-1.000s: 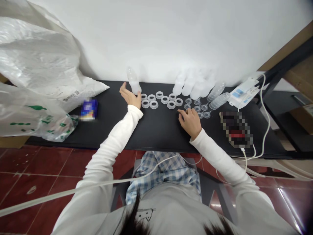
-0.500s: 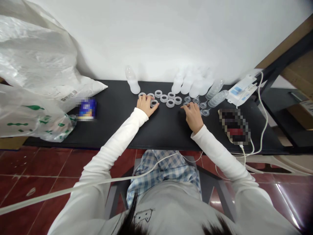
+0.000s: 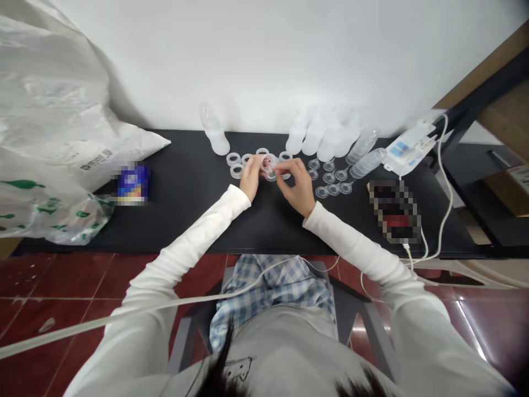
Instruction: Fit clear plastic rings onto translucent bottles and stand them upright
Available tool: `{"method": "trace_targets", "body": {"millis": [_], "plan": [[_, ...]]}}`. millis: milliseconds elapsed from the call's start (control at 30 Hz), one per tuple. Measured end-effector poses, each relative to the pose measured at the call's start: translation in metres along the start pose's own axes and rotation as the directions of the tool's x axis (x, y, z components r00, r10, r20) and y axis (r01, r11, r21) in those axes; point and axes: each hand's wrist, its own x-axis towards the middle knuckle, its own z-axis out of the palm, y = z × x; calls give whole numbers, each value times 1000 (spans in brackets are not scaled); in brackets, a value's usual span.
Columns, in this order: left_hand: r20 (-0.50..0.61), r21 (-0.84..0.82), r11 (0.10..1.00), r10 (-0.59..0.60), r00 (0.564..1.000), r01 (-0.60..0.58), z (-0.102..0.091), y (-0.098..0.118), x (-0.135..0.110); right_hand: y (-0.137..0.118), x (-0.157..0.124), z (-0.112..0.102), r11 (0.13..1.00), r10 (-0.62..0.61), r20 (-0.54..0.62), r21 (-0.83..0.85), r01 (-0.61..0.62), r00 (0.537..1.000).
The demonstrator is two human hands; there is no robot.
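Observation:
My left hand (image 3: pixel 251 177) holds a translucent bottle collar ring (image 3: pixel 269 161) upright, fingers wrapped round its edge. My right hand (image 3: pixel 299 184) is closed in a pinch at the ring's right side, on what looks like a small clear bottle teat, mostly hidden by the fingertips. Around and behind both hands lie several more collar rings (image 3: pixel 233 159) on the black table (image 3: pixel 185 209). To the right, several clear teats (image 3: pixel 329 177) lie in loose rows. One baby bottle (image 3: pixel 217 141) with a clear domed cap stands at the back left.
Several white bottles (image 3: pixel 314 142) stand against the wall. Stacked clear caps (image 3: pixel 367 164) lie beside them. At right are a phone (image 3: pixel 394 212) on a white cable and a white box (image 3: pixel 409 151). Plastic bags (image 3: pixel 70 143) and a blue packet (image 3: pixel 134 183) occupy the left.
My left hand has lifted a collar ring off the table. My right hand has moved left from the teats and now meets the left hand at the ring.

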Motion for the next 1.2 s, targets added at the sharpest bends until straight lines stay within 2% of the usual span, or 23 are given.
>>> {"method": "trace_targets", "body": {"millis": [100,200,367,600,667,833,967,1200], "plan": [[-16,-8,999,33,999,-33,10,-3,1,14,6,18,997,38,-73,73,-33,997],[1,7,999,37,999,-37,13,-3,2,23,7,26,994,88,-142,72,-78,986],[105,-26,999,32,994,-29,13,4,-4,28,0,26,994,112,-166,17,-111,980],[140,20,999,46,989,-49,9,9,-8,34,-4,27,980,196,-200,7,-199,960],[153,25,999,40,987,-44,7,10,-9,35,-4,26,978,207,-179,2,-210,962],[150,34,998,40,988,-45,5,10,-11,37,-3,24,968,245,-16,54,-243,969],[109,1,1000,18,994,-18,6,4,-10,38,-2,23,958,279,-23,82,-276,960],[162,21,1000,5,987,-9,5,1,-10,39,-2,21,925,338,-21,189,-328,941]]}}
